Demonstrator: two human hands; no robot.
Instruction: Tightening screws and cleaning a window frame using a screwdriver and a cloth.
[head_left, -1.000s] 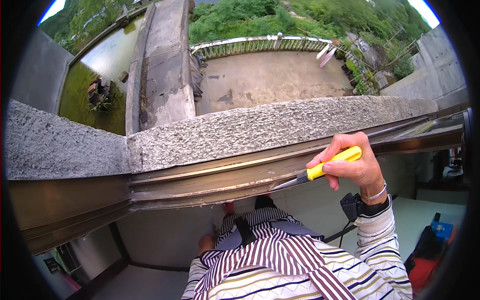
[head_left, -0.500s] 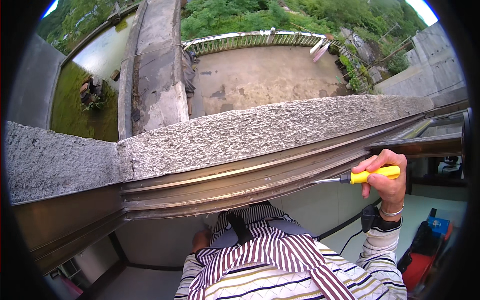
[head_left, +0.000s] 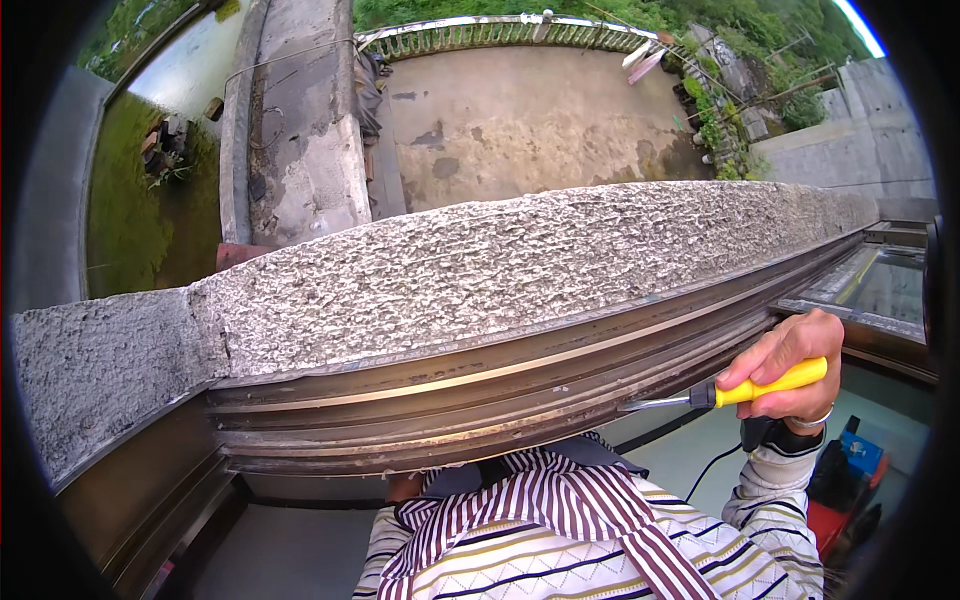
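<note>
My right hand (head_left: pixel 785 352) is closed around the yellow handle of a screwdriver (head_left: pixel 780 383). Its metal shaft points left, and the tip meets or lies just over the inner ridges of a brown metal window track (head_left: pixel 500 405). Dust and pale specks of grit show along the track's grooves. Of my left hand (head_left: pixel 405 487), only a patch of skin shows below the track at the lower middle; its fingers are hidden behind the frame and my striped clothing.
A rough concrete ledge (head_left: pixel 520 265) runs beyond the track, with a drop to a courtyard (head_left: pixel 520 120) below. At the right is a glass window sash (head_left: pixel 885 285). A red and black bag-like object (head_left: pixel 835 500) with a blue box sits low right.
My right hand has lowered the screwdriver, bringing its tip from the track's edge onto its ridges. The view has shifted, so the ledge and track look larger and closer.
</note>
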